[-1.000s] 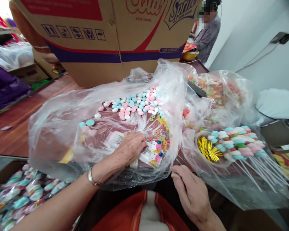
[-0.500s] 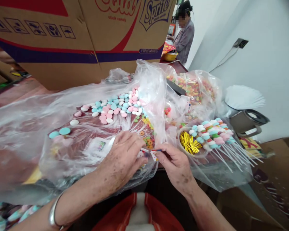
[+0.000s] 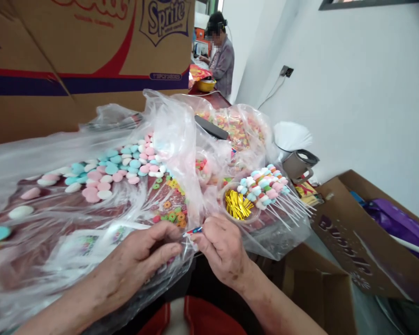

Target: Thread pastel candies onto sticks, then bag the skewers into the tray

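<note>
Left hand (image 3: pixel 150 251): near edge of the clear plastic (image 3: pixel 176 277), thumb and index finger narrowly parted; nothing clearly held; cannot tell whether touching the printed piece (image 3: pixel 194 231).
Right hand (image 3: pixel 221 246): thumb pressed against curled fingers, pinching the printed piece.
Printed piece: between both hands, largely covered by the right thumb and fingers, blue, red and white showing; cannot tell whether card or packet.
Step in hand: judging by the pinch, taking hold of that piece, with candy untouched.
Next move's demand: probably a steady right pinch and a narrower left gap, kept free of loose film.
White packets (image 3: pixel 87 242): lying ahead of the left wrist, colour-printed.
Ring candies (image 3: pixel 174 216): scattered just beyond the fingertips.
Tub (image 3: pixel 224 197): beyond the right hand, holding gold strips (image 3: pixel 237 204).
Candy sticks (image 3: pixel 265 184): piled beside the tub, white ends pointing right and nearer.
Round candies (image 3: pixel 108 172): pink, blue and white, heaped farther left; cannot tell whether inside the film.
Large carton (image 3: pixel 91 60): standing behind the heap.
Co-worker (image 3: pixel 225 63): standing well apart at the back, near a yellow basin (image 3: pixel 206 85).
</note>
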`<state>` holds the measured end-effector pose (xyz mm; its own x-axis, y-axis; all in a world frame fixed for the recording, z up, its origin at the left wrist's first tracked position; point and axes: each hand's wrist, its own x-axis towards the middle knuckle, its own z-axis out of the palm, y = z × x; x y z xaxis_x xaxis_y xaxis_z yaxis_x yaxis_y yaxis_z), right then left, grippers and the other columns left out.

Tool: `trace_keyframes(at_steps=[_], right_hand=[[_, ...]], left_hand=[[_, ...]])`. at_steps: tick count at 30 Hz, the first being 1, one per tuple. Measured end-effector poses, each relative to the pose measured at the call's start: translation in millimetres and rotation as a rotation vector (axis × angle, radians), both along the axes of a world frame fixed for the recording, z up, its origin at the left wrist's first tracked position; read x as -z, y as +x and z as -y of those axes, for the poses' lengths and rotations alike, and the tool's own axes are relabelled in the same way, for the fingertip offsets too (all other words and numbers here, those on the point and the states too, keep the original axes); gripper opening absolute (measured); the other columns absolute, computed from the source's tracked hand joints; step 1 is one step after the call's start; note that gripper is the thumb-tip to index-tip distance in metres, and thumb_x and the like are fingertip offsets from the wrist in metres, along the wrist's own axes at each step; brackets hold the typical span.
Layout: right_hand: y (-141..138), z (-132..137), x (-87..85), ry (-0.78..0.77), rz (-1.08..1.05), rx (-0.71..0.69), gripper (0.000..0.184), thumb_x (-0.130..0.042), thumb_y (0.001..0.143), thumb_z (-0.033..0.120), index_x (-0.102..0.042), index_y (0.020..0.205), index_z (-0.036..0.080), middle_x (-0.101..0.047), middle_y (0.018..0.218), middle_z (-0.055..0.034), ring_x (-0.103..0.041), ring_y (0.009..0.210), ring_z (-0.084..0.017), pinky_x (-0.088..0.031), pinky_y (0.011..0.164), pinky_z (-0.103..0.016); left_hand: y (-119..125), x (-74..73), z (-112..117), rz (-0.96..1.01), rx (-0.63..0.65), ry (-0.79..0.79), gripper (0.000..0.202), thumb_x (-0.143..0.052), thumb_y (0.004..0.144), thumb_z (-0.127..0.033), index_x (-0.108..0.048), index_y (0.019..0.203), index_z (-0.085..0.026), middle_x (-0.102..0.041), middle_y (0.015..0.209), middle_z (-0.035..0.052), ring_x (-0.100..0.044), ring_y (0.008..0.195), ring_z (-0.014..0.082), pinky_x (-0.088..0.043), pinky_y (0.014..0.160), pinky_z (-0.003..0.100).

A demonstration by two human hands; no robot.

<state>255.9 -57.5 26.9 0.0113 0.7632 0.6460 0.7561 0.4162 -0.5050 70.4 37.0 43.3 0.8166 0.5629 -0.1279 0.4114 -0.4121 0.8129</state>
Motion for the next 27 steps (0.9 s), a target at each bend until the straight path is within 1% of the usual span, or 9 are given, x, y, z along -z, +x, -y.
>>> trace_keyframes(at_steps=[4,8,11,14,16,19,21,25,27], right_hand=[[1,3,-3.5,0.042,0.015,0.076,0.043,-0.038,0.102,0.029,-0.038,0.06,0.022,-0.042,0.055,0.0022,-0.038,0.057,-0.014,-0.03,0.057,-0.031],[20,18,-14.0,-0.03,-0.099,0.116,0.033,-0.04,0.101,0.031,-0.053,0.073,0.02,-0.055,0.066,-0.0008,-0.05,0.063,-0.014,-0.041,0.06,-0.028],[59,39,-18.5,0.007,-0.077,0.385,0.016,-0.046,0.098,0.027,-0.059,0.099,0.019,-0.064,0.084,-0.0045,-0.059,0.077,-0.016,-0.048,0.068,-0.028],[109,60,-10.7,0.021,0.234,0.746,0.019,-0.049,0.097,0.027,-0.062,0.106,0.016,-0.067,0.098,-0.0108,-0.059,0.09,-0.023,-0.048,0.081,-0.036],[136,69,0.7,-0.104,0.483,0.846,0.023,-0.046,0.098,0.027,-0.065,0.103,0.014,-0.069,0.093,-0.0128,-0.057,0.088,-0.026,-0.047,0.082,-0.04],[159,76,18.3,-0.226,0.682,0.853,0.026,-0.043,0.098,0.023,-0.068,0.096,0.013,-0.068,0.08,-0.0114,-0.056,0.079,-0.025,-0.045,0.076,-0.038],[164,78,23.9,-0.205,0.686,0.841,0.027,-0.042,0.098,0.019,-0.068,0.092,0.014,-0.067,0.076,-0.0103,-0.055,0.076,-0.024,-0.045,0.073,-0.036],[164,88,12.7,-0.033,0.517,0.897,0.025,-0.043,0.099,0.023,-0.066,0.092,0.016,-0.065,0.079,-0.0098,-0.056,0.077,-0.024,-0.045,0.073,-0.036],[158,95,0.6,0.033,0.359,0.845,0.02,-0.047,0.098,0.024,-0.066,0.099,0.018,-0.064,0.083,-0.0079,-0.058,0.08,-0.023,-0.046,0.075,-0.036]], left_hand=[[0,1.7,0,-0.006,0.001,0.046,0.039,-0.045,0.096,-0.046,-0.057,0.068,-0.022,-0.058,0.061,-0.0032,-0.053,0.057,0.0133,-0.043,0.054,0.02],[3,1.1,2,0.05,-0.015,0.105,0.035,-0.045,0.096,-0.043,-0.062,0.073,-0.022,-0.064,0.067,-0.0028,-0.058,0.06,0.0135,-0.046,0.058,0.018],[4,-0.2,1,0.054,-0.025,0.111,0.03,-0.05,0.094,-0.043,-0.067,0.08,-0.024,-0.065,0.065,-0.0038,-0.058,0.058,0.0128,-0.045,0.056,0.017],[7,-1.6,0,0.06,-0.012,0.116,0.029,-0.051,0.094,-0.043,-0.069,0.081,-0.024,-0.065,0.065,-0.0041,-0.06,0.058,0.0122,-0.045,0.056,0.016],[10,-1.9,1,0.088,-0.02,0.119,0.029,-0.05,0.094,-0.042,-0.07,0.081,-0.024,-0.069,0.069,-0.0033,-0.062,0.062,0.0127,-0.046,0.059,0.016],[17,-0.8,4,0.129,-0.06,0.11,0.03,-0.051,0.093,-0.042,-0.071,0.081,-0.024,-0.072,0.076,-0.0015,-0.064,0.068,0.0148,-0.046,0.062,0.018],[19,0.5,3,0.139,-0.049,0.098,0.03,-0.051,0.093,-0.042,-0.072,0.083,-0.024,-0.073,0.077,-0.0008,-0.064,0.069,0.0155,-0.046,0.063,0.019],[17,2.4,-3,0.108,-0.008,0.058,0.032,-0.048,0.095,-0.042,-0.069,0.083,-0.022,-0.064,0.067,-0.0014,-0.056,0.059,0.0138,-0.042,0.056,0.021],[13,2.2,-7,0.091,-0.038,0.012,0.034,-0.047,0.096,-0.043,-0.067,0.08,-0.02,-0.059,0.064,-0.0018,-0.051,0.057,0.013,-0.04,0.053,0.021]])
